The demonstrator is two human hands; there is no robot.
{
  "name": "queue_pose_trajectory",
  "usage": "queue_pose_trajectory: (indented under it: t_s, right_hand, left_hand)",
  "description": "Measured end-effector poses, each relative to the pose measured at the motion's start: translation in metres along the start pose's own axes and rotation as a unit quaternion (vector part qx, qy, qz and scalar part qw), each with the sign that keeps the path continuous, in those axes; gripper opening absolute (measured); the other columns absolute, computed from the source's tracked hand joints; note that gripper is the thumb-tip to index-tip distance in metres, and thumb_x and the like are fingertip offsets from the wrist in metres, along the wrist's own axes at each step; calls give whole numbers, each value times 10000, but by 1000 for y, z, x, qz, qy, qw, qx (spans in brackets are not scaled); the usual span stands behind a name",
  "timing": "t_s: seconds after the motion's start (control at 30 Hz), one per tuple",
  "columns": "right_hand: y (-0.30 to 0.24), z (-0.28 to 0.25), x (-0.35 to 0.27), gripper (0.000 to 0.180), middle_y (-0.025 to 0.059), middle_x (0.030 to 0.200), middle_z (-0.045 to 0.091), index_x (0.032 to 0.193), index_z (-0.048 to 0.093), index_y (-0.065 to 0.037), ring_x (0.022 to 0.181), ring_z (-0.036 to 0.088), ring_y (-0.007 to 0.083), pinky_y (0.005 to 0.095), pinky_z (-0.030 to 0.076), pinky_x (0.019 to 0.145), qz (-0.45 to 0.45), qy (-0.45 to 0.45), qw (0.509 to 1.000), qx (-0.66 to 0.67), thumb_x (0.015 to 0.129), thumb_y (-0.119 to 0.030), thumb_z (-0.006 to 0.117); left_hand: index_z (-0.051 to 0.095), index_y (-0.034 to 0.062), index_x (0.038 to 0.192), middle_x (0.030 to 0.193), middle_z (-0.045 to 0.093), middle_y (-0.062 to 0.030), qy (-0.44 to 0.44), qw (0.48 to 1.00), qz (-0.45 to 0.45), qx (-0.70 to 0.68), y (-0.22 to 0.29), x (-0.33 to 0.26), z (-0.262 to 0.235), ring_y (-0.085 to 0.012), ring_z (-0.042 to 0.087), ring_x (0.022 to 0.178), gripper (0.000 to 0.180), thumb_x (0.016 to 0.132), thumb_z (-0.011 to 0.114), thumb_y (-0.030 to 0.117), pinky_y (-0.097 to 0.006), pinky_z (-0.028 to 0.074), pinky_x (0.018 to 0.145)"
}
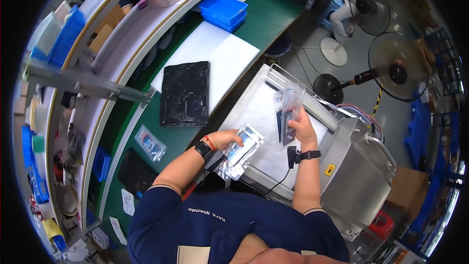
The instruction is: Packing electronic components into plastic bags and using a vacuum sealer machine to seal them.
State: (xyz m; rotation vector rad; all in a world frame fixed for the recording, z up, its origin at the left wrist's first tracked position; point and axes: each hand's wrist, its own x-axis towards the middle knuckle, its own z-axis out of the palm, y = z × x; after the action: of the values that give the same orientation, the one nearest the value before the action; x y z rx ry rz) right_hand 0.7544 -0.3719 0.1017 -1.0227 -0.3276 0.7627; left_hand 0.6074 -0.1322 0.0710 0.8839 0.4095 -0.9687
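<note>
My left hand (224, 140) is closed on a silvery see-through bag (246, 147) with a flat, pale blue-and-white item inside. The thumb presses on top of the bag, and a dark watch and a red cord circle that wrist. Over the white padded surface (259, 102) of a metal machine, my right hand (304, 131) grips clear plastic bags (292, 99) with flat dark pieces in them. Its fingers are partly hidden behind the bags. A small black device on a strap (309, 155) sits at the right wrist, with a thin cable running down.
The machine's steel housing (342, 181) stands right of my right forearm. A black moulded tray (184, 93) rests left, partly on a white sheet (220, 49), on the green bench (268, 7). Another clear bag (150, 143) lies nearby. Blue bins (223, 11) stand farther off; a floor fan (396, 71) is at right.
</note>
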Motion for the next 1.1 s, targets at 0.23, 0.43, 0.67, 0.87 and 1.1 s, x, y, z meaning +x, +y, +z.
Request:
queue_pose_trajectory:
  t_s: [0.23, 0.43, 0.67, 0.87, 1.1]
  right_hand:
    - [26, 171, 5, 575, 114, 997, 568, 1112, 475, -39, 924, 561, 230, 337, 437, 804, 91, -537, 772, -328, 643, -166, 780]
    - [57, 283, -36, 648, 127, 1016, 546, 1047, 494, -78, 968, 495, 328, 391, 393, 803, -104, -527, 646, -543, 505, -232, 814]
    - [99, 374, -52, 701, 89, 1031, 495, 1003, 515, -71, 997, 470, 297, 391, 354, 862, -292, -430, 641, -564, 422, -346, 795]
    - [165, 409, -58, 729, 138, 1109, 485, 1155, 449, -31, 1048, 472, 293, 390, 377, 892, -266, -245, 774, -521, 567, -285, 797]
    - [226, 441, -45, 456, 84, 1083, 579, 1210, 465, -1, 979, 552, 154, 298, 467, 818, 314, -277, 906, -55, 816, -140, 649]
  left_hand:
    - [485, -6, 1185, 1073, 587, -139, 99, 848, 409, 322, -75, -91, 25, -180, 616, 851, 480, 855, 553, 337, -316, 521, 714]
    - [438, -3, 1233, 1135, 555, -159, 40, 923, 317, -215, -157, -163, 14, -200, 613, 897, 622, 858, 496, 491, -328, 528, 731]
    - [379, -33, 1274, 1126, 544, -189, -10, 896, 345, -278, -236, -257, 1, -265, 611, 932, 623, 724, 617, 138, -343, 494, 845]
    - [470, -19, 1185, 1050, 584, -110, 164, 836, 437, -289, -284, -289, -8, -196, 587, 941, 558, 635, 532, 47, -306, 465, 838]
    - [553, 3, 1076, 954, 600, -47, 320, 757, 520, -233, -263, -318, -59, -138, 583, 847, 383, 696, 507, 13, -261, 479, 738]
